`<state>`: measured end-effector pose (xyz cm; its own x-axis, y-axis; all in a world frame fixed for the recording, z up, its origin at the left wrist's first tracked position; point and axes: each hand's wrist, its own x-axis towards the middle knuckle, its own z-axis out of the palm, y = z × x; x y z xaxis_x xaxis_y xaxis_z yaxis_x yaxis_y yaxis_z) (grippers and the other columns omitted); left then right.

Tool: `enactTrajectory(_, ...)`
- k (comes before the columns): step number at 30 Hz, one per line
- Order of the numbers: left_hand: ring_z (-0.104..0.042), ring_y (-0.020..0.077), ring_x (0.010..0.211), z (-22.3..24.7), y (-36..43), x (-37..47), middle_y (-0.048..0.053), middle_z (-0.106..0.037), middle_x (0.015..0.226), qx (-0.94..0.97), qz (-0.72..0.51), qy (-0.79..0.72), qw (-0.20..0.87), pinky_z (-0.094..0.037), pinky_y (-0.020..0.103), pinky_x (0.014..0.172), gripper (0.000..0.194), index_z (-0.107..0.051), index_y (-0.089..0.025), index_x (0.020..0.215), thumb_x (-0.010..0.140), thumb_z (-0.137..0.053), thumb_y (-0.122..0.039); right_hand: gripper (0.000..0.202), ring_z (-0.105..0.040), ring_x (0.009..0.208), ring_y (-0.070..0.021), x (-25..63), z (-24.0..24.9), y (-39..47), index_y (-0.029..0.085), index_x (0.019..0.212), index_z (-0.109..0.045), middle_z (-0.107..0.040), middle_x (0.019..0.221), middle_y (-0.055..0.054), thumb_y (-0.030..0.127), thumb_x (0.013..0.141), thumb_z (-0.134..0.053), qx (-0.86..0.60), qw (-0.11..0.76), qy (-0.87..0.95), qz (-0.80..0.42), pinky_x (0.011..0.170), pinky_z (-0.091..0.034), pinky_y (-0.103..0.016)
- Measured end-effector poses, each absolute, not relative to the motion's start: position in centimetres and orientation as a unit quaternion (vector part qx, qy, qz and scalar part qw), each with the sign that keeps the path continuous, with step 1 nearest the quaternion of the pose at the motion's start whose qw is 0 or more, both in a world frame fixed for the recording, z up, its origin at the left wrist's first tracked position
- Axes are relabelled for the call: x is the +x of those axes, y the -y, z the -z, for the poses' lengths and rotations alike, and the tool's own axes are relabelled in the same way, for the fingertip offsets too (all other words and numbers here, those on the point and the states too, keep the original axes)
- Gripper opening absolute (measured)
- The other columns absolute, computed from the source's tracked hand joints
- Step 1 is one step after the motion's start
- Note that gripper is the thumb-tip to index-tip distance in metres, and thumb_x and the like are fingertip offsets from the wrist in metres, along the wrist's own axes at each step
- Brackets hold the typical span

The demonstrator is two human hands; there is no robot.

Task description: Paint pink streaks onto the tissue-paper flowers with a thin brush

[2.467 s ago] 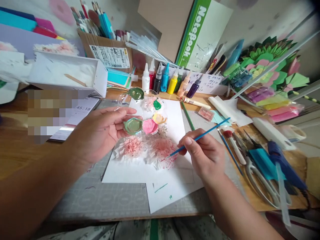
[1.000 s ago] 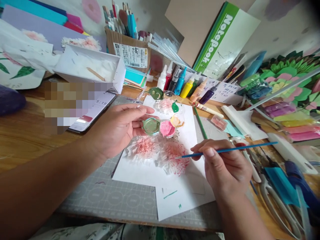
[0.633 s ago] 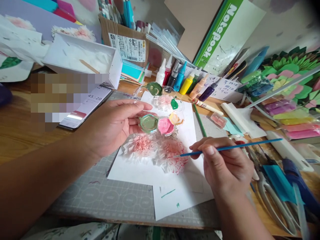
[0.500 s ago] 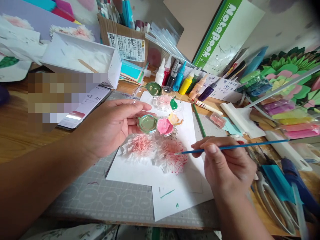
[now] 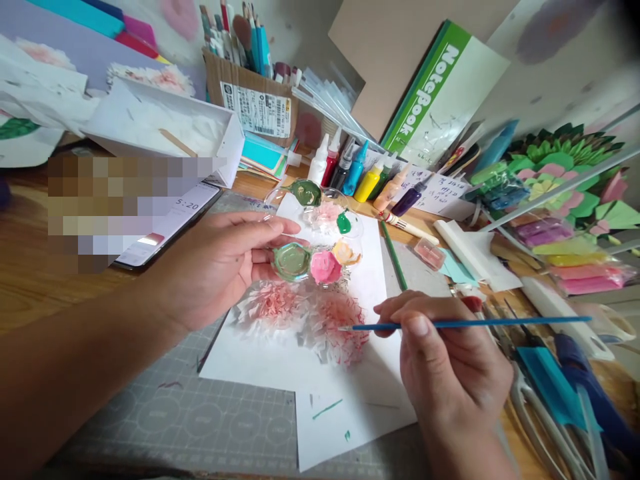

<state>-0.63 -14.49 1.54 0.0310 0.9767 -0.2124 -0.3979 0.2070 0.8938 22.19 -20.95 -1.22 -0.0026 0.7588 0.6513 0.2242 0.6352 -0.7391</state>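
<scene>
My left hand point(image 5: 225, 263) holds a clear palette point(image 5: 325, 230) by its left side, with wells of green, pink and yellowish paint. My right hand point(image 5: 450, 360) pinches a thin blue paintbrush point(image 5: 525, 321), its tip pointing left over the right one of two ruffled paper flowers point(image 5: 340, 317). Whether the bristles touch the petals I cannot tell. The left flower point(image 5: 277, 303) is white with a reddish-pink centre; the right one has red petal edges. Both rest on white paper point(image 5: 250, 363), just below the palette. Green strokes mark the lower sheet point(image 5: 330, 427).
Paint bottles point(image 5: 370, 183) stand in a row behind the palette. A phone point(image 5: 175, 223) and a white box point(image 5: 165, 127) lie at left. A green pencil point(image 5: 395, 257) is on the grey cutting mat point(image 5: 200, 413). Scissors point(image 5: 535, 420) lie at right.
The brush and my right hand have shifted slightly left and down in the picture. The whole scene has moved a little with the camera. Both grips are the same.
</scene>
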Motion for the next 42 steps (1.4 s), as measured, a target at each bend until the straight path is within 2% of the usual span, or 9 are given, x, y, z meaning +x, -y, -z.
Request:
enactTrajectory(4,-0.072,0.0223,0.069,-1.72,14.54,-0.55,0.01,-0.078,0.076,0.318,-0.54,-0.448,0.637,-0.057,0.032,0.057,0.015,-0.079,-0.014,0.079,0.071,-0.079,-0.026,0.013,-0.066,0.074,-0.014,21.98,0.98,21.03,0.02,0.093,-0.065,-0.069,0.082,0.001,0.009,0.096,-0.06,-0.391,0.556,0.702,-0.213,0.068,-0.052,-0.031)
enactTrajectory(9,-0.073,0.023,0.073,-1.75,14.63,-0.49,0.01,-0.079,0.082,0.32,-0.552,-0.434,0.636,-0.057,0.032,0.056,0.009,-0.079,-0.017,0.072,0.069,-0.08,-0.025,0.012,-0.064,0.072,-0.0137,22.23,1.01,20.83,0.021,0.095,-0.064,-0.068,0.081,0.001,0.009,0.097,-0.06,-0.399,0.522,0.726,-0.203,0.063,-0.049,-0.029)
enactTrajectory(15,-0.072,0.0228,0.072,-1.81,14.64,-0.53,0.01,-0.078,0.081,0.32,-0.551,-0.425,0.643,-0.058,0.032,0.057,0.009,-0.08,-0.015,0.074,0.072,-0.078,-0.024,0.013,-0.066,0.077,-0.0146,22.05,0.68,20.68,0.02,0.092,-0.065,-0.066,0.079,0.0,0.01,0.098,-0.058,-0.392,0.573,0.698,-0.178,0.065,-0.049,-0.029)
enactTrajectory(20,-0.072,0.022,0.072,-1.85,14.75,-0.65,0.011,-0.078,0.082,0.319,-0.545,-0.438,0.64,-0.056,0.03,0.056,0.011,-0.079,-0.014,0.075,0.074,-0.076,-0.025,0.012,-0.066,0.071,-0.0134,22.0,0.62,20.73,0.02,0.091,-0.065,-0.069,0.079,0.001,0.01,0.096,-0.061,-0.403,0.52,0.728,-0.192,0.066,-0.051,-0.029)
enactTrajectory(24,-0.072,0.022,0.072,-1.82,14.7,-0.78,0.011,-0.078,0.08,0.326,-0.537,-0.437,0.643,-0.057,0.031,0.058,0.015,-0.08,-0.013,0.082,0.075,-0.076,-0.026,0.013,-0.067,0.072,-0.0146,22.11,0.73,20.6,0.02,0.088,-0.066,-0.068,0.076,0.0,0.012,0.097,-0.06,-0.398,0.582,0.686,-0.179,0.06,-0.049,-0.028)
enactTrajectory(26,-0.072,0.0211,0.071,-1.84,14.62,-0.76,0.01,-0.078,0.079,0.327,-0.537,-0.432,0.646,-0.058,0.03,0.06,0.016,-0.079,-0.013,0.083,0.076,-0.076,-0.027,0.015,-0.066,0.07,-0.0148,22.12,0.75,20.56,0.02,0.087,-0.066,-0.066,0.072,0.0,0.015,0.098,-0.059,-0.392,0.599,0.672,-0.19,0.056,-0.049,-0.027)
enactTrajectory(30,-0.072,0.0219,0.071,-1.87,14.52,-0.6,0.01,-0.078,0.079,0.328,-0.539,-0.439,0.64,-0.058,0.033,0.062,0.015,-0.079,-0.013,0.082,0.075,-0.076,-0.026,0.014,-0.064,0.063,-0.0141,22.16,0.68,20.6,0.02,0.085,-0.068,-0.068,0.071,0.0,0.021,0.098,-0.062,-0.42,0.573,0.672,-0.211,0.055,-0.05,-0.027)
enactTrajectory(35,-0.071,0.0224,0.07,-1.88,14.56,-0.6,0.01,-0.078,0.078,0.332,-0.534,-0.454,0.631,-0.056,0.032,0.059,0.014,-0.08,-0.014,0.08,0.075,-0.076,-0.026,0.021,-0.061,0.055,-0.0122,22.35,0.53,20.51,0.02,0.079,-0.067,-0.064,0.066,0.002,0.025,0.098,-0.062,-0.45,0.613,0.606,-0.231,0.051,-0.048,-0.026)
enactTrajectory(42,-0.071,0.0234,0.071,-1.78,14.48,-0.81,0.01,-0.078,0.078,0.335,-0.53,-0.452,0.634,-0.057,0.034,0.06,0.014,-0.08,-0.015,0.08,0.074,-0.077,-0.028,0.02,-0.061,0.055,-0.0139,22.34,1.01,20.61,0.02,0.081,-0.066,-0.067,0.066,0.0,0.03,0.098,-0.061,-0.458,0.563,0.653,-0.217,0.053,-0.051,-0.028)
